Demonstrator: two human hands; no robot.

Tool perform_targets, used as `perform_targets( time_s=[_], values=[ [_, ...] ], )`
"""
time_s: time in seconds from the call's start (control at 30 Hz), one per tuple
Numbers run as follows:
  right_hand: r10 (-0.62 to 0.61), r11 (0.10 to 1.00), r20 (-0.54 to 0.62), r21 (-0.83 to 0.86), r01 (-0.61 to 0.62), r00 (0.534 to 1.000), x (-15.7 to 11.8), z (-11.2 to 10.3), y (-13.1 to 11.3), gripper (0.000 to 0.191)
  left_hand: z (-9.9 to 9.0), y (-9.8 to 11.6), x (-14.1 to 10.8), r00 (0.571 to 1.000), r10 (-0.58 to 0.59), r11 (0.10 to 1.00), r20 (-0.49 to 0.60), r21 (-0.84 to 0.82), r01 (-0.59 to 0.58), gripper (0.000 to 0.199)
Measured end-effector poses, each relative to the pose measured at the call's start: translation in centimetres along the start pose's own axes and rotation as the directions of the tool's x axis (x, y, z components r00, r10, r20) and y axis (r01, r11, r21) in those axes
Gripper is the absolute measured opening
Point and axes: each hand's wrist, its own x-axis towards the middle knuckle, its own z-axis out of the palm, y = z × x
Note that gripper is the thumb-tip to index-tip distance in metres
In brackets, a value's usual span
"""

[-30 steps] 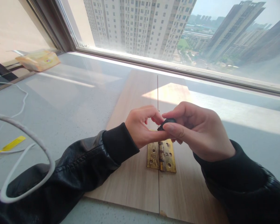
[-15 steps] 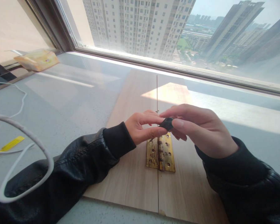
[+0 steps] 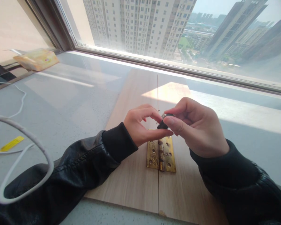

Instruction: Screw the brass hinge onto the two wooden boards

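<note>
A small black piece [image 3: 163,124] is held between my two hands above the boards; its exact kind cannot be made out. My right hand [image 3: 199,128] pinches its right end between thumb and bent fingers. From the left, the thumb and curved forefinger of my left hand [image 3: 140,123] close about its other end. Below them a worn brass butt hinge [image 3: 167,159] lies flat, its knuckle along the seam between two light wooden boards [image 3: 135,187]. The fingers hide the hinge's far end. Something small and metallic shows just behind the black piece, too unclear to name.
A white cable [image 3: 46,156] loops up at the left, with a yellow tag [image 3: 10,144] near it. At the back left a soft tissue pack [image 3: 37,60] sits by the window frame [image 3: 131,61]. The boards lie on a pale speckled sill [image 3: 84,103].
My right hand has shifted slightly left and its fingers have curled in more tightly. The black piece has tilted and moved a little left; my left forefinger is more bent.
</note>
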Motion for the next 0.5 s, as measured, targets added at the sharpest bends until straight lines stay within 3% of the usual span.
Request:
perform_targets(
  time_s=[0.13,0.33,0.4,0.5],
  values=[
    [-0.024,0.996,-0.119,-0.084,0.014,0.993,-0.2,0.0,0.6,0.035,-0.3,-0.6,0.0,0.992,0.023,0.997,0.120,-0.080,-0.013,0.017],
    [-0.018,0.992,0.116,0.130,0.003,0.993,-0.5,-0.4,0.8,0.020,-0.9,-2.2,0.1,0.964,0.053,0.982,0.259,-0.188,-0.003,0.018],
    [-0.016,0.988,0.137,0.154,-0.006,0.990,-0.4,-0.7,0.9,0.017,-1.0,-2.2,0.0,0.956,0.020,0.974,0.293,-0.222,0.047,0.020],
    [-0.015,0.990,0.114,0.138,-0.001,0.993,-0.2,-0.9,0.9,0.009,-0.9,-2.1,-0.3,0.966,-0.017,0.968,0.257,-0.240,0.080,0.022]
  ],
)
